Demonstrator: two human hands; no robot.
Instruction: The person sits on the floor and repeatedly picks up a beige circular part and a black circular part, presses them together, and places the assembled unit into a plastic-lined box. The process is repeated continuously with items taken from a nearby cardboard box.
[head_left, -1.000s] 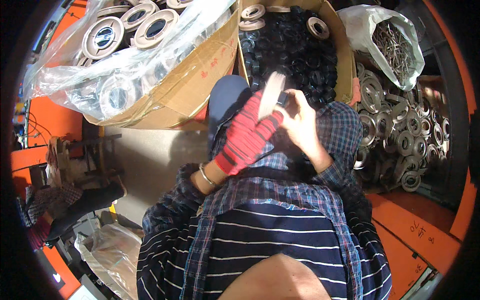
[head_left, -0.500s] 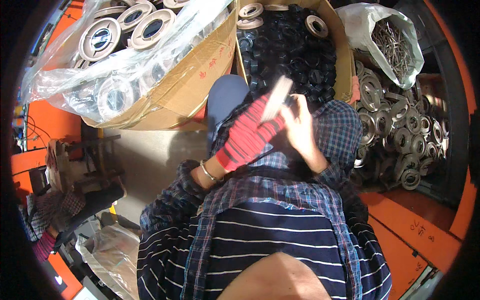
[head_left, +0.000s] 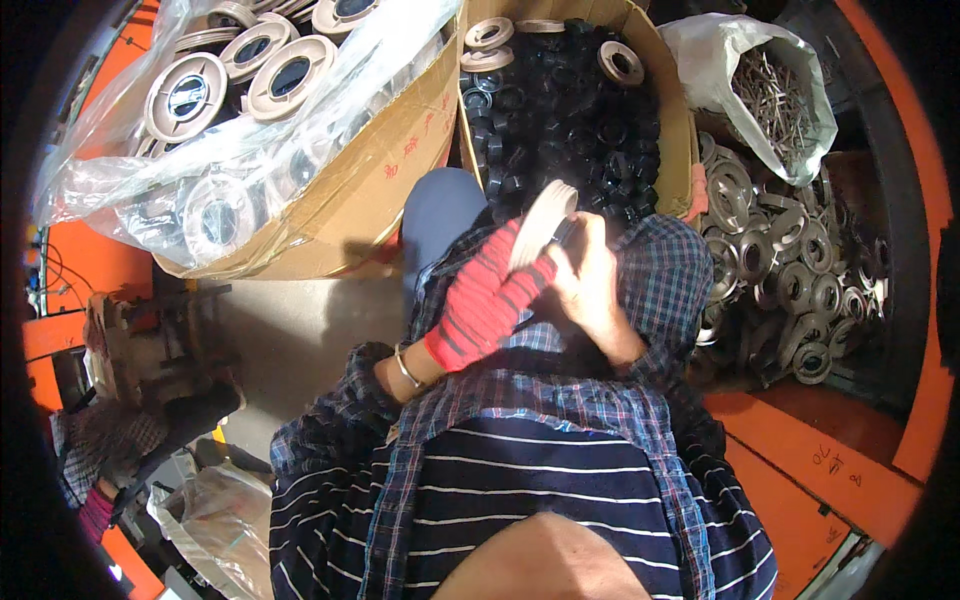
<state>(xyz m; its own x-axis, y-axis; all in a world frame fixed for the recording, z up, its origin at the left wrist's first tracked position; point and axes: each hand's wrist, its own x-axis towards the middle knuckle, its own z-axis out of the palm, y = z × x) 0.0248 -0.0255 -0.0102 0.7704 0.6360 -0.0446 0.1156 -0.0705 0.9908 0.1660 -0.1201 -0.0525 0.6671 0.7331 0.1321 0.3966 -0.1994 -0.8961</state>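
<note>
My left hand (head_left: 482,300), in a red glove with dark stripes, grips a beige ring-shaped disc (head_left: 541,226) held on edge above my lap. Close on its right is my bare right hand (head_left: 594,286), fingers bent around a small black ring (head_left: 566,234) against the disc's face. Those fingers hide part of the black piece, so whether it sits inside the disc I cannot tell. Just beyond both hands, a cardboard box (head_left: 676,115) holds many black rings (head_left: 610,130), with a few beige discs (head_left: 620,64) lying on top.
A plastic-lined carton (head_left: 400,165) of beige discs with dark centres stands at the left. On the right are a white sack (head_left: 700,50) of metal pins and a heap of grey metal rings (head_left: 800,275). Orange metal beams (head_left: 800,460) flank me. Another person's sleeve (head_left: 85,445) shows at far left.
The disc has turned so more of its ribbed edge shows, and it has stopped blurring. My right hand has shifted slightly, and the black ring now shows beside the disc. The whole view has shifted slightly.
</note>
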